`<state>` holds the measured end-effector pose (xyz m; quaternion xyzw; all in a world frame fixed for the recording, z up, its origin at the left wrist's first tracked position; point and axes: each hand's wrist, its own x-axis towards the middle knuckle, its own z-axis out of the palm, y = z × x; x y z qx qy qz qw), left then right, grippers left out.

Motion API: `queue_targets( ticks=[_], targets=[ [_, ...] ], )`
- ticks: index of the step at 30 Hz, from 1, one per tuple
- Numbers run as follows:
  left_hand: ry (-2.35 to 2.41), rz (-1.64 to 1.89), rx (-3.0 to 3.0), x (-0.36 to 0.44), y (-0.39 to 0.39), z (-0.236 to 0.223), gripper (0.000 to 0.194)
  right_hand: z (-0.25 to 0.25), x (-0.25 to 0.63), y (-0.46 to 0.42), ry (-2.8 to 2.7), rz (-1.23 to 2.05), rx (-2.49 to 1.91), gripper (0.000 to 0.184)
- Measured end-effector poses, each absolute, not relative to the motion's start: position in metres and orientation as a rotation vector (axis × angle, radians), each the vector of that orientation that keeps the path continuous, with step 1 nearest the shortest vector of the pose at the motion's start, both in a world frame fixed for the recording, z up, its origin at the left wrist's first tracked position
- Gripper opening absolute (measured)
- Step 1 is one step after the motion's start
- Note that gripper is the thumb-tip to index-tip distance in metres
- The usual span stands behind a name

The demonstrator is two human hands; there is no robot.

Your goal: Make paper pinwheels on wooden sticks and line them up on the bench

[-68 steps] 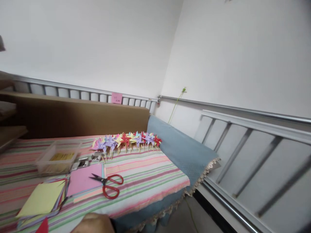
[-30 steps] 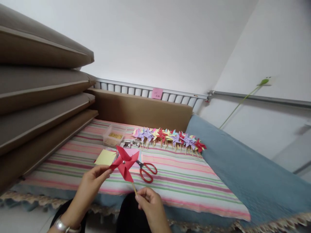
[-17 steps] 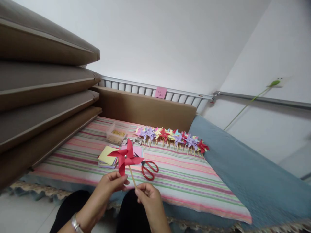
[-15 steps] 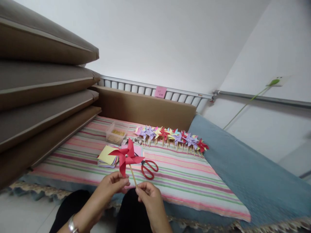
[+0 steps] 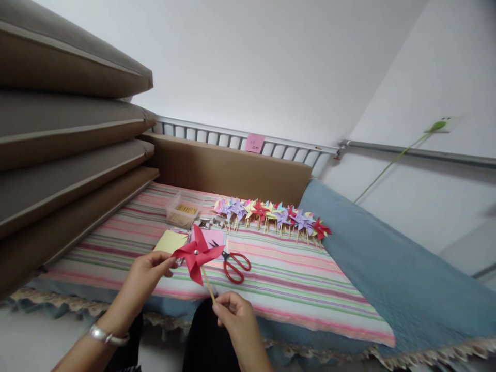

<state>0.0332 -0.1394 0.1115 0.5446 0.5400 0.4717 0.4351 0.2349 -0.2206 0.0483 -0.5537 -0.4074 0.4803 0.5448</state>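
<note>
A red paper pinwheel point(image 5: 196, 254) on a thin wooden stick is held up in front of me, a round silvery pin at its centre. My right hand point(image 5: 234, 310) pinches the lower end of the stick between thumb and forefinger. At the pinwheel's left blade, my left hand point(image 5: 151, 268) has its thumb and fingers closed on the tip. Behind the pinwheel lie a stack of yellow paper squares point(image 5: 170, 241) and pink paper point(image 5: 213, 236). Red-handled scissors point(image 5: 236, 267) rest just to its right, blades apart and partly over the pink paper.
A clear plastic box point(image 5: 185, 209) of small sticks stands farther back, with small metallic items point(image 5: 211, 222) beside it. Several finished pinwheels point(image 5: 271, 214) lie in a row on the striped cloth point(image 5: 310, 289). Stacked cushions point(image 5: 77, 129) rise at left; a brown board point(image 5: 228, 170) stands behind.
My left hand has moved left and up from beside the stick to the pinwheel's left blade. The pinwheel has shifted slightly left and turned a little. My right hand still holds the stick.
</note>
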Motion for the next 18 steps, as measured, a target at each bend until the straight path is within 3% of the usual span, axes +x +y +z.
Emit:
queue_targets(
  ticks=[13, 18],
  targets=[
    [1.147, 1.06, 0.914, 0.053, -0.146, 0.088, 0.036, 0.044, 0.243, -0.217, -0.878, 1.16, -1.307, 0.02],
    [0.962, 1.019, 0.763, 0.075, -0.163, 0.08, 0.028, 0.036, 0.238, -0.215, -0.932, 1.136, -1.32, 0.016]
  ],
)
